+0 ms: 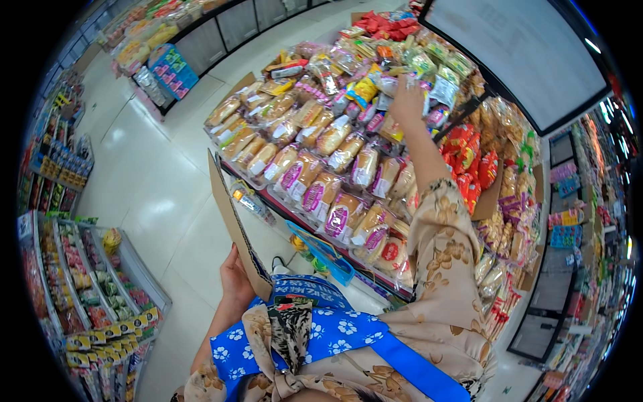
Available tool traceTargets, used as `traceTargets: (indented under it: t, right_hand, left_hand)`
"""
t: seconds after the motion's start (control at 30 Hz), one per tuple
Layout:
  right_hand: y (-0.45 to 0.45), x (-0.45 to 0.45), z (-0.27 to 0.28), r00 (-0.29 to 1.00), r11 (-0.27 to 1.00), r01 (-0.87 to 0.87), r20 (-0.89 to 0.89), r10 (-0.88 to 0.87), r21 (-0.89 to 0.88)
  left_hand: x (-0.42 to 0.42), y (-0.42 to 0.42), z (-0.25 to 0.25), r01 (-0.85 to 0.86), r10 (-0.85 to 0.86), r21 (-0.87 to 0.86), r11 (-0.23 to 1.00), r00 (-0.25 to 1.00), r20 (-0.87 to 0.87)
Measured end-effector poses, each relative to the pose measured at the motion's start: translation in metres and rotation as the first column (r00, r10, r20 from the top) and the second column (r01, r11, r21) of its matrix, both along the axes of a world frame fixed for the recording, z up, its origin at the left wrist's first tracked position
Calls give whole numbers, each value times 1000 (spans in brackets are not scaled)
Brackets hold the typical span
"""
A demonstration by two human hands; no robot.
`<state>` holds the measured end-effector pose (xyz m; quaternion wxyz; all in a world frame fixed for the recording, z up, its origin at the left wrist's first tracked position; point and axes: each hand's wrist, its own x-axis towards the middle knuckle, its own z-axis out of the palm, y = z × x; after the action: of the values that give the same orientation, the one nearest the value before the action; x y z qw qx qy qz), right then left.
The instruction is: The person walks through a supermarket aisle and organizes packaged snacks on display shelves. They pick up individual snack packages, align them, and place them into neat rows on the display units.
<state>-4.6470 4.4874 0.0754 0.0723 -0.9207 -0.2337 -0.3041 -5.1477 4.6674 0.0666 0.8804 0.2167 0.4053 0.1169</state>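
Note:
My left hand (pixel 236 279) grips the lower edge of a flat cardboard piece (pixel 236 226), which stands tilted between me and the display. My right arm stretches across the wrapped bread. At its end my right hand (pixel 407 103) is among small packaged snacks, close to a yellow and blue packet (pixel 365 86); its fingertips are blurred, so whether it grips a packet is unclear. Rows of bread rolls in clear wrappers (pixel 334 135) fill the near part of the display. Larger wrapped loaves with purple labels (pixel 343 218) lie along its front edge.
Red snack packets (pixel 469 161) sit in a cardboard divider right of my arm. A framed board (pixel 522 55) overhangs the back right. A blue plastic holder (pixel 321 254) juts from the display's front edge. Snack shelves (pixel 95 281) stand at the left.

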Motion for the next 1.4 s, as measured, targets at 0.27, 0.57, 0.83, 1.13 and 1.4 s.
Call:
traceTargets:
  t: [0.27, 0.57, 0.83, 1.13, 1.4]
  right_hand:
    - [19, 24, 22, 984, 939, 57, -138, -109, -338]
    - [32, -89, 63, 869, 887, 109, -476, 134, 449]
    - [49, -161, 8, 771, 907, 361, -616, -161, 215]
    - [18, -206, 16, 822, 893, 232, -569, 32, 385]
    - [-191, -229, -111, 708, 731, 595, -649, -278, 335]
  left_hand:
    - [-20, -1, 11, -96, 97, -20, 995, 993, 60]
    - [3, -2, 17, -39, 40, -38, 999, 999, 5]
    - [30, -11, 19, 103, -106, -68, 992, 994, -33]
    - [18, -7, 12, 69, -68, -45, 997, 997, 25]
    - [7, 3, 15, -32, 39, -115, 993, 997, 62]
